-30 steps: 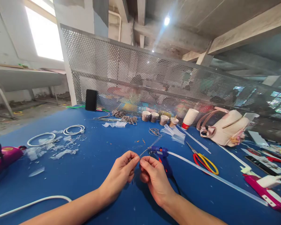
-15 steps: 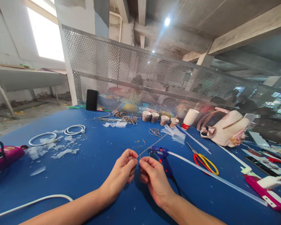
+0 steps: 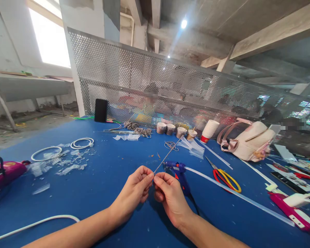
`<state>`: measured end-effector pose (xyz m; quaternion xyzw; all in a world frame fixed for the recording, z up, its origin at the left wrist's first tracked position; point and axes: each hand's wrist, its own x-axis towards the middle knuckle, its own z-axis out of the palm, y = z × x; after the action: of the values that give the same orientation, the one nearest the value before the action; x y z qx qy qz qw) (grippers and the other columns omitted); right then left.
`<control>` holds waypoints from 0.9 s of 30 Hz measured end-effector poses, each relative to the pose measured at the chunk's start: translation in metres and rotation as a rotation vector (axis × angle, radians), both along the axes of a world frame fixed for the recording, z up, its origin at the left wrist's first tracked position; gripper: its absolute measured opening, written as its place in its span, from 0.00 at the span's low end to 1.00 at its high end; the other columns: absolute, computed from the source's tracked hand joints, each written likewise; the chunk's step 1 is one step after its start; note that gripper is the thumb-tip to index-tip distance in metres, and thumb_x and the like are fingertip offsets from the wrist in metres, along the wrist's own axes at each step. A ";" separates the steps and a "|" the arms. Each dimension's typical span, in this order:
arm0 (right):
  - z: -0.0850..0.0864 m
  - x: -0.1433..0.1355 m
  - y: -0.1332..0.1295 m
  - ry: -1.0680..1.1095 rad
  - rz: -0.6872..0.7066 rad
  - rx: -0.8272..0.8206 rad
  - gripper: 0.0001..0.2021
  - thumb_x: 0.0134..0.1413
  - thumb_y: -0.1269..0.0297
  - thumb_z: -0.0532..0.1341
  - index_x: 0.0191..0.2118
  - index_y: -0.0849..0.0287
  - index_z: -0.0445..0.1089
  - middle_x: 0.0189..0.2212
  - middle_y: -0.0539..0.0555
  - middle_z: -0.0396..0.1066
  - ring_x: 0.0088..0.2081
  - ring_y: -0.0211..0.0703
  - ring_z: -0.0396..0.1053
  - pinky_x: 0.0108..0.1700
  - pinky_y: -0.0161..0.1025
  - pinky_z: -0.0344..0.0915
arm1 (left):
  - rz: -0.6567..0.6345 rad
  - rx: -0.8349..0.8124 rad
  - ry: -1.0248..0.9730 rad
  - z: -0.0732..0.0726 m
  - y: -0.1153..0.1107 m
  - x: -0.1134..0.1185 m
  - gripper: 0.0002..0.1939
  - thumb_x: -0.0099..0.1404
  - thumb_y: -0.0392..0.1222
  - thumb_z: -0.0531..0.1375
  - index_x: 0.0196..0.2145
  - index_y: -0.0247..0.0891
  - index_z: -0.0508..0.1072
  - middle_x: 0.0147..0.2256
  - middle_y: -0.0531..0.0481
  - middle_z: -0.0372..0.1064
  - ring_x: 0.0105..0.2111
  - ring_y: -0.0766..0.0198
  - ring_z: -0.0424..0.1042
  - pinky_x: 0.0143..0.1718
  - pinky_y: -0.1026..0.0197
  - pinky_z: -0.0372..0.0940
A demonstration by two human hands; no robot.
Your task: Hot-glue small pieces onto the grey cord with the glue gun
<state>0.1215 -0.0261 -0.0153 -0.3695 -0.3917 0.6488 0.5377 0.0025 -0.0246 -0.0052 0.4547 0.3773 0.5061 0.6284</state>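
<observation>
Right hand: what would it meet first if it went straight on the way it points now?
Probably the left hand: the right hand points forward and leftward, with the left hand just ahead at the thin twisted strand. Depth is hard to judge.

Rough strand, prob. fibre; plastic glue gun

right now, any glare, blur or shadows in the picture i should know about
Head view: the window is blown out white; the ceiling lamp throws a streak of flare; figures behind the perforated panel look smudged; a dark shadow lies on the blue table beside the right hand; the thin strand is visible.
</observation>
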 end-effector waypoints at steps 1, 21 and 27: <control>0.000 0.000 0.000 0.001 0.000 0.001 0.14 0.40 0.57 0.68 0.24 0.62 0.67 0.18 0.44 0.59 0.16 0.26 0.51 0.19 0.30 0.45 | -0.006 0.000 0.003 0.000 0.000 0.000 0.16 0.55 0.53 0.60 0.27 0.38 0.62 0.16 0.64 0.48 0.14 0.75 0.44 0.14 0.70 0.43; -0.002 0.000 0.000 0.019 0.014 0.003 0.14 0.41 0.58 0.68 0.24 0.62 0.67 0.17 0.43 0.58 0.16 0.26 0.50 0.19 0.30 0.45 | -0.019 -0.032 -0.038 0.000 0.002 -0.002 0.06 0.56 0.42 0.56 0.28 0.40 0.61 0.14 0.66 0.44 0.14 0.75 0.39 0.14 0.71 0.41; -0.002 0.000 0.001 0.009 0.013 0.006 0.13 0.41 0.58 0.68 0.25 0.62 0.67 0.17 0.43 0.59 0.16 0.26 0.50 0.19 0.29 0.46 | 0.015 -0.036 -0.021 -0.003 0.003 -0.002 0.08 0.57 0.44 0.55 0.27 0.41 0.58 0.13 0.66 0.45 0.13 0.75 0.40 0.13 0.70 0.41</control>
<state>0.1215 -0.0256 -0.0172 -0.3625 -0.3937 0.6526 0.5363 0.0007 -0.0211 -0.0079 0.4352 0.3832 0.5085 0.6366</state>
